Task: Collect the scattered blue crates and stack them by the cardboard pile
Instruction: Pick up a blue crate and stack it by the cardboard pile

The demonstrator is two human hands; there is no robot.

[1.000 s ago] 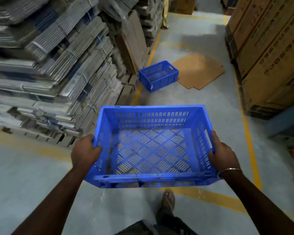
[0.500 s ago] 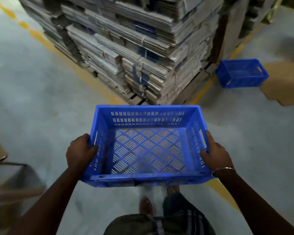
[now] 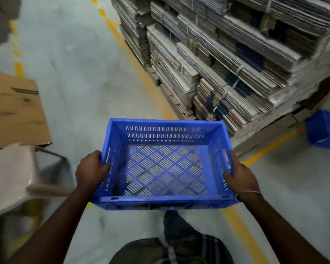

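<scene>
No text can be read anywhere (markings too blurred).

Held crate front and centre; cardboard pile behind-right; second crate far right; box left.

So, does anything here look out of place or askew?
Yes: a second blue crate lies tilted on the floor at the right edge, beside the cardboard pile, not stacked. The carried crate looks undamaged.

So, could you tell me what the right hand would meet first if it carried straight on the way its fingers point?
The right hand already grips the carried crate; beyond it, its fingers point toward the cardboard pile, probably the first obstacle, though depth is unclear.
</scene>
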